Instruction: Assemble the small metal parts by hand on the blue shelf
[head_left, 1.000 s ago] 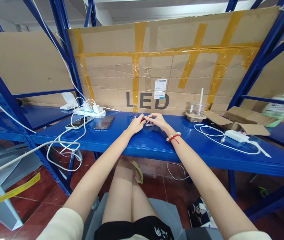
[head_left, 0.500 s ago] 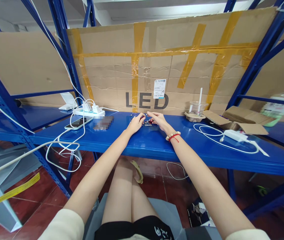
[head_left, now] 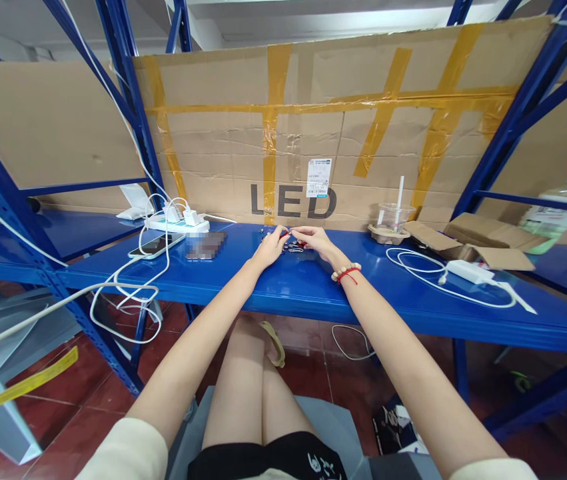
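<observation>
1. Head view: the left hand (head_left: pixel 270 248) and right hand (head_left: pixel 314 241) meet over the middle of the blue metal shelf (head_left: pixel 313 287), nearer its far edge than its near edge.
2. A slim red piece (head_left: pixel 286 233) lies at the left hand's fingertips, pinched between thumb and fingers; its exact form is too small to tell.
3. The right hand's fingers are drawn narrow, with their tips beside the red piece; whether they grip anything, I cannot tell.
4. Small metallic pieces (head_left: pixel 294 247) lie on the shelf between the hands, partly hidden.
5. Toward the shelf's left end, a white power strip (head_left: pixel 178 225) with plugged-in chargers stands near the far edge. In front of it lie a smartphone (head_left: pixel 157 247) and, to the right, a blurred flat item (head_left: pixel 206 246).
6. To the right of the hands, a clear plastic cup (head_left: pixel 394 215) with a white straw sits in a molded-pulp cup holder (head_left: pixel 388 234) by the far edge.
7. Beside it is an open cardboard box (head_left: pixel 493 233); a white power adapter (head_left: pixel 469 271) with a looped cable lies in front.
8. A large cardboard sheet (head_left: pixel 243 147) printed "LED" stands along the far edge.
</observation>
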Tool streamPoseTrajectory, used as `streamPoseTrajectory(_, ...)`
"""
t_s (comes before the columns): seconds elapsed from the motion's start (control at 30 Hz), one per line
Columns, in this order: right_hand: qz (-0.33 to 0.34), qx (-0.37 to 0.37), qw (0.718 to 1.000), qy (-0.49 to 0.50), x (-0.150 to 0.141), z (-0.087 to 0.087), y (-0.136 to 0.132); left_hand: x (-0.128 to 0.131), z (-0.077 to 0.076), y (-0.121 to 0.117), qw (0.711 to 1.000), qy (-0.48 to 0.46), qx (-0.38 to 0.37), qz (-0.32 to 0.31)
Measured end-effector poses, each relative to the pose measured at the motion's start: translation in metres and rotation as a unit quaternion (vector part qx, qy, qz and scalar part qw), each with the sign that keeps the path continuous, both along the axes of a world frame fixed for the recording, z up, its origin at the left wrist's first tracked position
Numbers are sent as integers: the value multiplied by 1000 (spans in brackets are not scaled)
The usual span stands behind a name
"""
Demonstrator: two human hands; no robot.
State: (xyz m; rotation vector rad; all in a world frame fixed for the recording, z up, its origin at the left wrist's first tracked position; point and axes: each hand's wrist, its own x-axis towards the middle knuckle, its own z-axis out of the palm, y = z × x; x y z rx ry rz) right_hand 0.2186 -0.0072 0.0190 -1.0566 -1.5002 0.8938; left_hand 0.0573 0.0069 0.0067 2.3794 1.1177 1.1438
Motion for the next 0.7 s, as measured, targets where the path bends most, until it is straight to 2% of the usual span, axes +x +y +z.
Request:
streamPoseTrajectory(0.3,1,11,1000,-3,0,1,-4,-1,5,-10,998,56,-6,27)
streamPoseTrajectory(0.5,6,14,1000,-11,0,2,-5,-1,6,-11,996,81,17,28)
streamPoseTrajectory(0.7,25,-15,999,-13,1,2,-4,-1,4,-7,996,83,23,31)
